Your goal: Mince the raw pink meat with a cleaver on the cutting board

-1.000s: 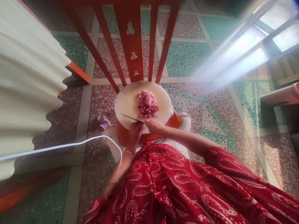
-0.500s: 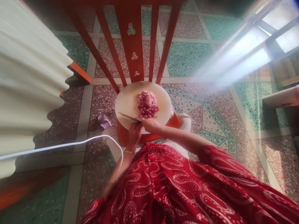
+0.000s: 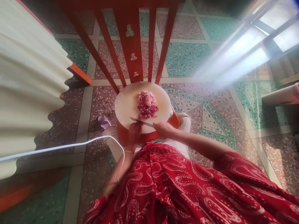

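Snugly, right hand (image 3: 163, 128) around knife (image 3: 141, 122)

You have no readable text, label, brand, number or sign anywhere in this view to go by.

You have one round cutting board (image 3: 126, 104) at the centre of the frame, carrying one heap of chopped pink meat (image 3: 147, 103). One knife (image 3: 141, 122) lies along the board's lower edge. Two hands show just below it: your left hand (image 3: 134, 131) and your right hand (image 3: 163, 128). One gold bangle (image 3: 129, 151) circles the left wrist. One white cable (image 3: 58, 146) crosses the lower left. One red chair back (image 3: 130, 40) fills the upper middle.
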Available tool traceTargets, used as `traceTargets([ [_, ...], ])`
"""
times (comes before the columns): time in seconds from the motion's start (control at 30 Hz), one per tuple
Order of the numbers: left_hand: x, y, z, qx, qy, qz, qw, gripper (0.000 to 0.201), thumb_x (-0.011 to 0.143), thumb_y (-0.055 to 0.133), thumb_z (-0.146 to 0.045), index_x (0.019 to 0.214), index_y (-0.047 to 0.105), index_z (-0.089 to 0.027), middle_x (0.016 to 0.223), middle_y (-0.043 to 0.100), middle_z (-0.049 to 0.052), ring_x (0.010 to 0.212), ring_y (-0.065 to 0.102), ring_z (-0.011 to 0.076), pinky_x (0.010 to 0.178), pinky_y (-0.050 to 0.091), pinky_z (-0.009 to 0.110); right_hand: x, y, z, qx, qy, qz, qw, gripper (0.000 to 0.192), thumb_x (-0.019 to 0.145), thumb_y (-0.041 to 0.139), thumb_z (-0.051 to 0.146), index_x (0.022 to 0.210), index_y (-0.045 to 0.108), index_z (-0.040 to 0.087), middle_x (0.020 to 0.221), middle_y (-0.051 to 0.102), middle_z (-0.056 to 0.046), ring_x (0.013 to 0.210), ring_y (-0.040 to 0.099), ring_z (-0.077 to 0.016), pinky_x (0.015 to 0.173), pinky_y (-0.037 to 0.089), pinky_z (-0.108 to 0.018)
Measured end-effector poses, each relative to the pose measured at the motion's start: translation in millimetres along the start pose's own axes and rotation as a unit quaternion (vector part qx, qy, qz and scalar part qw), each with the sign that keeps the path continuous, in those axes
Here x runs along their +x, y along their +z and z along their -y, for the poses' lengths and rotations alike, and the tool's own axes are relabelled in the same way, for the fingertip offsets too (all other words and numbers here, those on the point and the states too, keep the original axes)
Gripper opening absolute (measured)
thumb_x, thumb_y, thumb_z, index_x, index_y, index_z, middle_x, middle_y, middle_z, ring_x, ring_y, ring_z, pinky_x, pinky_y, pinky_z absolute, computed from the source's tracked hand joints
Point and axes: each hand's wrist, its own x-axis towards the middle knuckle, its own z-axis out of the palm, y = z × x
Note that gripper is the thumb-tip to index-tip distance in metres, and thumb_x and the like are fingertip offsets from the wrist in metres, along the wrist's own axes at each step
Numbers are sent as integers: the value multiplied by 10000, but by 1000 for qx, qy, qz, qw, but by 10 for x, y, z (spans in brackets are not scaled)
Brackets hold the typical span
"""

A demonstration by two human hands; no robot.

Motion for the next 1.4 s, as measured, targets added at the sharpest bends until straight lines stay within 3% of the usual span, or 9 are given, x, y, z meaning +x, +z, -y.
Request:
traceTargets([
  [0.33,20,-25,-36,-15,-13,-16,1000,184,878,464,-208,875,645,-172,864,653,81,869,576,198,825,472,358,641,-85,381,32,-41,-29,998,271,892,384,143,1145,479,127,967,661,-143,892,644,-209,707,479,-266],
  [0.43,24,-37,-53,-16,-18,-17,1000,186,881,466,-219,865,645,-171,870,649,84,867,576,198,814,474,356,550,-58,296,27,-36,-19,999,281,896,401,162,1166,474,134,980,660,-142,892,644,-203,718,473,-260],
  [0.63,17,-31,-37,-20,-19,-9,1000,184,887,472,-254,879,638,-176,896,645,75,872,560,203,818,462,362,154,19,-146,-1,32,-15,999,254,910,369,183,1132,489,149,877,667,-122,782,661,-216,616,466,-268],
  [0.83,2,-65,-18,-25,-7,22,999,195,897,441,-245,919,616,-163,901,641,93,905,551,215,839,444,379,75,18,-29,9,-3,-31,999,248,892,372,178,1103,499,152,849,664,-110,773,659,-216,618,465,-273],
  [1.03,-8,-48,9,-34,-9,12,999,186,885,460,-247,878,628,-168,874,645,92,886,565,216,823,455,387,45,83,25,12,-14,-26,1000,230,853,422,150,1065,513,151,847,667,-104,757,656,-210,598,457,-263],
  [1.4,-13,-38,-2,-27,-23,-5,999,196,882,454,-222,849,642,-177,844,644,84,860,568,206,822,465,367,730,-15,373,32,-64,-58,996,266,873,384,132,1115,492,116,957,661,-149,872,640,-210,679,458,-263],
])
